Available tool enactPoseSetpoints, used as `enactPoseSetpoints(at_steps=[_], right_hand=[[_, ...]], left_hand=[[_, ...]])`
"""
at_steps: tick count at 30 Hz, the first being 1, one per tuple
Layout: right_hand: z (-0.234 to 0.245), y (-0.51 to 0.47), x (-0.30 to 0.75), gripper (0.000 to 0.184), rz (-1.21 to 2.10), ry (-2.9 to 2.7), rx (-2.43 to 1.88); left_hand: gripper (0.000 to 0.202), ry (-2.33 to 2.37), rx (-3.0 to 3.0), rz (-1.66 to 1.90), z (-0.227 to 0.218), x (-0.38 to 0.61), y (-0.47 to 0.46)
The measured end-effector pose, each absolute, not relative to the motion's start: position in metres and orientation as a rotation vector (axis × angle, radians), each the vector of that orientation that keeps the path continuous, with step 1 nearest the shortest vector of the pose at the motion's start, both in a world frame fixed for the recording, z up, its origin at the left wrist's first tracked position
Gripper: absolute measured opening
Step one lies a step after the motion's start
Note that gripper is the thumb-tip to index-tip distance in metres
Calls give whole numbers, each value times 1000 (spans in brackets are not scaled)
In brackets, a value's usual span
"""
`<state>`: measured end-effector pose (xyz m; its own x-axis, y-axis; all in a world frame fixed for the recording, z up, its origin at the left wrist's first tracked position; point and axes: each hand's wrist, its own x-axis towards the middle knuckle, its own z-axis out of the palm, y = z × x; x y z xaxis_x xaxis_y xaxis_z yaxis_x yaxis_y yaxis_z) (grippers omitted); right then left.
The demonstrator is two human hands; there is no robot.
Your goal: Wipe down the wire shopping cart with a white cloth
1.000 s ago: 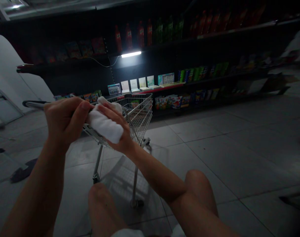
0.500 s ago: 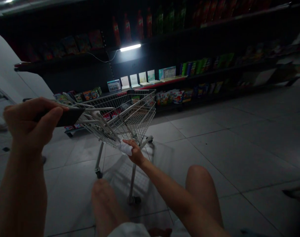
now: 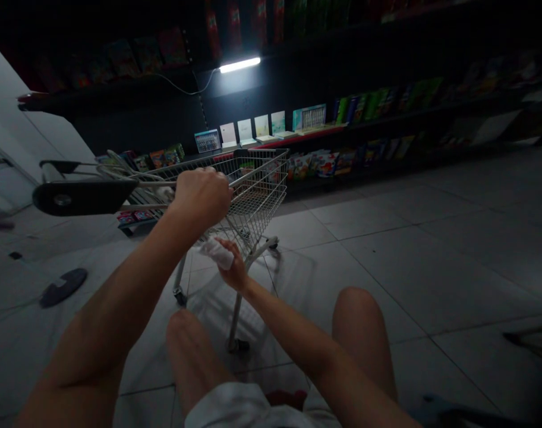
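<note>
A metal wire shopping cart [image 3: 264, 196] stands in front of me, its dark handle piece [image 3: 86, 197] to the left. My left hand [image 3: 202, 196] is closed over the upper side rail of the cart; its fingertips are mostly turned away from view. Lower down, my right hand [image 3: 233, 267] grips a crumpled white cloth [image 3: 218, 252] beside the lower rear part of the basket. Whether the cloth touches the wires I cannot tell. Some packaged goods show through the basket's wires, but it is unclear whether they lie inside or behind it.
Dark shelves behind the cart carry books [image 3: 262, 126], colourful packets [image 3: 318, 164] and red bottles [image 3: 235, 24]. A lit tube lamp [image 3: 239, 65] hangs there on a cable. On the tiled floor [image 3: 387, 255] at left lies a dark flat rounded object [image 3: 63, 287]. My knees flank the cart's near wheel [image 3: 238, 345].
My left hand has left the dark handle and moved right onto the cart's side rail. My right hand with the white cloth has shifted slightly up and left.
</note>
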<state>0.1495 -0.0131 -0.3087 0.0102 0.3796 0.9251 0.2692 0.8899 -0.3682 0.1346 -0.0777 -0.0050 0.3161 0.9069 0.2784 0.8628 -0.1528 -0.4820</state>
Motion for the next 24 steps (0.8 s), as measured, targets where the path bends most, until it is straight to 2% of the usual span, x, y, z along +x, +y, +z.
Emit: enactPoseSetpoints(at_steps=[2,4,7,10,12,14,17,20,24], right_hand=[[-345,-14,159,48,49,-1647,-565],[-353,-14,166,42,40,-1681,-598],[-314,-7,166,46,90,-1588,-593],[-262,9,154,62,138,-1490,-537],[-253,21,145,66,132,-1532,-505],[-273,29,140,59,115,-1614,-509],[-336,30,148,41,116,-1754,-614],[-393,15,170,38,130,-1832,-717],[-408,-5,183,39,128,-1828,-767]], left_hand=[[43,-1600,-1971,229,-15,129,-53],[40,-1561,-1982,252,-21,119,-39],[43,-1501,-1982,235,-25,105,-34],[46,-1461,-1966,278,-25,100,-39],[45,-1432,-1969,288,-24,98,-42],[44,-1429,-1963,308,-23,96,-45],[44,-1468,-1927,351,-25,88,-47],[47,-1486,-1896,329,-26,75,-49],[50,-1532,-1872,313,-27,60,-55]])
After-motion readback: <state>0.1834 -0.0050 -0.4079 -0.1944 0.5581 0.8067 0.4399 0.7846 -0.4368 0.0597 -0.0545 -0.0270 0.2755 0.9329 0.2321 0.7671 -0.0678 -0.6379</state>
